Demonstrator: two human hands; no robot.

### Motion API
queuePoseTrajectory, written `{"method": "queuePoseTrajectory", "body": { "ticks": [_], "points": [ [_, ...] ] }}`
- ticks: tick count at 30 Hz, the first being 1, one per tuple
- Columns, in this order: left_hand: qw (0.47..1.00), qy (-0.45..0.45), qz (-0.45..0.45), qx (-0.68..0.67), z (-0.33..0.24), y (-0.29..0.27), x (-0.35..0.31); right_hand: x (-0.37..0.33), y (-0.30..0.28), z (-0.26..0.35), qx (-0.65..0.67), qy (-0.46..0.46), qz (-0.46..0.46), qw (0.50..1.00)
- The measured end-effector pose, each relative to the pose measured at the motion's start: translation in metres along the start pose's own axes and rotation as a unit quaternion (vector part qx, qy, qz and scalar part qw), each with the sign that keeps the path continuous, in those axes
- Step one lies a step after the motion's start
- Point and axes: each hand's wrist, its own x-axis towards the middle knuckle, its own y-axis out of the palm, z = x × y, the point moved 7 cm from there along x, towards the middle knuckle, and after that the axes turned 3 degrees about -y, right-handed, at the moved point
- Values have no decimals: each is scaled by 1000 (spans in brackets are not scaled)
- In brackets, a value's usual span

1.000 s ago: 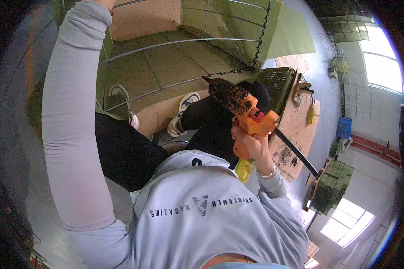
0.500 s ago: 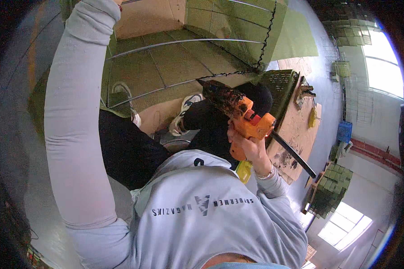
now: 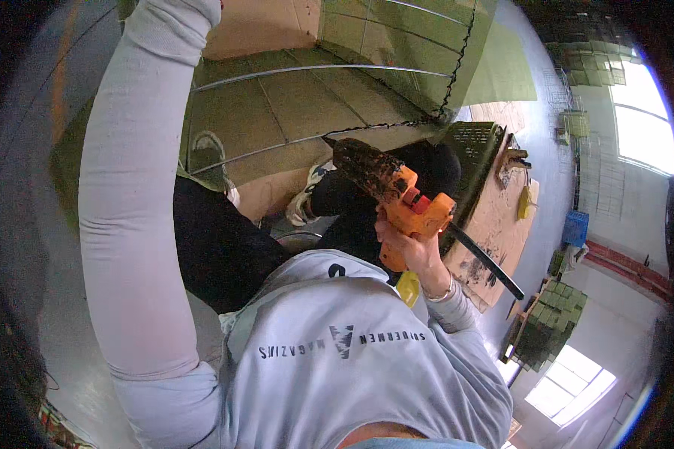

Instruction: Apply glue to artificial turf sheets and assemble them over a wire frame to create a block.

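Observation:
My right hand (image 3: pixel 412 245) is wrapped round the grip of an orange glue gun (image 3: pixel 418 217). Its front is crusted with dark residue, and a black glue stick (image 3: pixel 487 260) juts from its back. The nozzle points left, beside the lower wire of a large wire-framed box (image 3: pixel 314 69) with tan and green panels. I cannot tell whether nozzle and wire touch. A wavy black glue bead (image 3: pixel 448 90) follows the box's right corner and part of its lower edge. My left arm reaches up along the box's left side; only a sliver of my left hand (image 3: pixel 219 4) shows, its fingers hidden.
On the right, a cardboard-topped surface (image 3: pixel 494 224) with black smears holds a yellow object (image 3: pixel 526 200) and a dark-stained stand (image 3: pixel 513 161). My legs and shoes (image 3: pixel 307 196) are below the box. Farther right are a blue crate (image 3: pixel 574 228) and stacked greenish blocks (image 3: pixel 554 318).
The glue gun has moved slightly left along the box's lower wire. The whole scene has shifted a little to the right in view. My right hand keeps its grip.

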Motion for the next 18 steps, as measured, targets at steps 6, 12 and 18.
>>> {"method": "queuePoseTrajectory", "body": {
  "ticks": [6,12,18],
  "points": [
    [1000,13,-22,9,3,3,0,0,3,-1,28,-3,11,1000],
    [1000,8,-10,22,1,3,2,2,5,-3,0,-15,24,1000],
    [999,18,-34,-6,3,1,0,0,10,1,21,5,49,999]
  ]
}}
